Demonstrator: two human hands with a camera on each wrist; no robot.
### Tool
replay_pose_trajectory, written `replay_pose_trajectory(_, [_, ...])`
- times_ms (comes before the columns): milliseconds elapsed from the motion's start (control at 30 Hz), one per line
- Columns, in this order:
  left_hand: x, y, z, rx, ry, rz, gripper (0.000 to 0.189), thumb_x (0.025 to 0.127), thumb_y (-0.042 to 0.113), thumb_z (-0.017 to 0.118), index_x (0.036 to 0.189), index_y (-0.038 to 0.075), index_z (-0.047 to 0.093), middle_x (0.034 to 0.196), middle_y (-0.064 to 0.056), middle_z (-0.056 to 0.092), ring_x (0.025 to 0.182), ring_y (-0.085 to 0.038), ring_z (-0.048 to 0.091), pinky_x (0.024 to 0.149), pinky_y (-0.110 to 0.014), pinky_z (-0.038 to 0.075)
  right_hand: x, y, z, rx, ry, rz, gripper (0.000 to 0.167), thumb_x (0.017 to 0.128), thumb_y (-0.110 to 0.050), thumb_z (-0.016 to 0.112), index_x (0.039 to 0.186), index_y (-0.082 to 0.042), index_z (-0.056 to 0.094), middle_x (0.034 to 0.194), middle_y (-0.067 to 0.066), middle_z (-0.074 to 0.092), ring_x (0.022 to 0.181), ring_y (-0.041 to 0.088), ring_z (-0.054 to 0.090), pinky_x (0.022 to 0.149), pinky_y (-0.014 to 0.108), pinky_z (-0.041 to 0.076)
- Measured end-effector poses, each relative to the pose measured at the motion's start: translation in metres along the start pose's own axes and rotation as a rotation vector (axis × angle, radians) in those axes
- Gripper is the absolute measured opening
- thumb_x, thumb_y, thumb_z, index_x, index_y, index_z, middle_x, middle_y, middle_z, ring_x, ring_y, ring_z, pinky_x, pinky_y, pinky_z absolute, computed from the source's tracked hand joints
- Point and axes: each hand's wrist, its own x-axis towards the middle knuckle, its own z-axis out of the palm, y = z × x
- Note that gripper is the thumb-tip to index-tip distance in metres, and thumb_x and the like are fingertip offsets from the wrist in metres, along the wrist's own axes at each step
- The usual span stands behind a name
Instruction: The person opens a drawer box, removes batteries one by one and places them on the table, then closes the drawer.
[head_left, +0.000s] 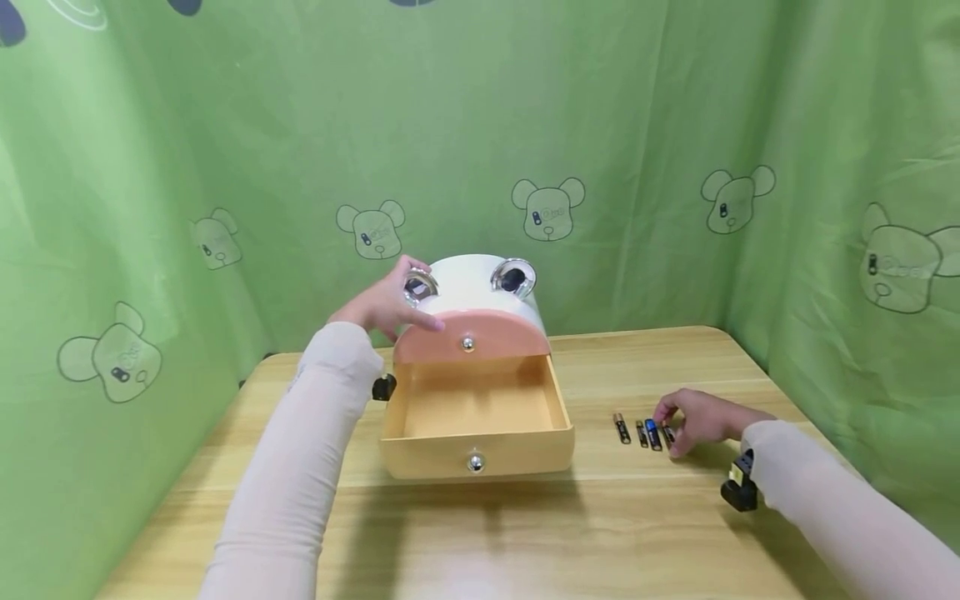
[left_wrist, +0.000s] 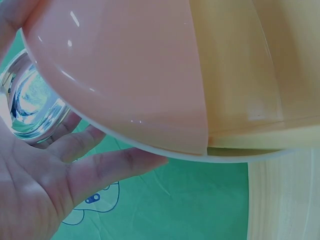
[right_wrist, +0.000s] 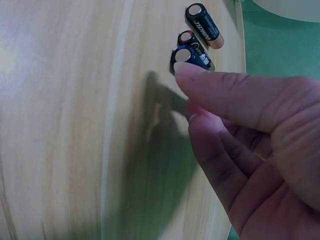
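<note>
A white-topped drawer box with a pink upper drawer front (head_left: pixel 491 328) and frog-like eyes stands on the table. My left hand (head_left: pixel 386 298) grips its upper left side, thumb on the pink front, fingers around the silver-ringed left eye (left_wrist: pixel 32 97). Below, the yellow drawer (head_left: pixel 480 454) is pulled out, its floor bare. To the right, several batteries lie in a row, among them a Duracell battery (right_wrist: pixel 204 24) and a blue-ended one (head_left: pixel 653 434). My right hand (head_left: pixel 701 419) pinches the rightmost battery (head_left: pixel 668 433) between thumb and fingers; the right wrist view hides it behind them.
The wooden table (head_left: pixel 637 533) carries the box and the batteries. Green curtains (head_left: pixel 637 100) with bear-head prints hang close behind the table and along both sides. Round silver knobs (head_left: pixel 476 463) stick out from the drawer fronts.
</note>
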Motion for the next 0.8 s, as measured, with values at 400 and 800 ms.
replay_pose_trajectory(400, [-0.0017,0.0011,-0.0004,0.010,0.002,0.008,0.099,0.065,0.016,0.090,0.139,0.029,0.027,0.136,-0.015,0.038,0.113,-0.038,0.051,0.062,-0.045,0.059,0.0024,0.0041,0.0021,0.022,0.001,0.033,0.048,0.062,0.005,0.083,0.103,0.004,0.059,0.099,0.012,0.055,0.074,0.021,0.055,0.063,0.030,0.053])
replay_pose_trajectory(800, [-0.0012,0.0014,-0.0009,0.039,0.008,0.000,0.099,0.063,0.019,0.092,0.138,0.030,0.027,0.137,-0.015,0.038,0.113,-0.039,0.050,0.061,-0.045,0.059,0.0041,0.0069,0.0035,-0.012,0.007,0.051,0.047,0.063,0.004,0.083,0.102,0.002,0.059,0.096,0.010,0.056,0.079,0.024,0.053,0.069,0.034,0.052])
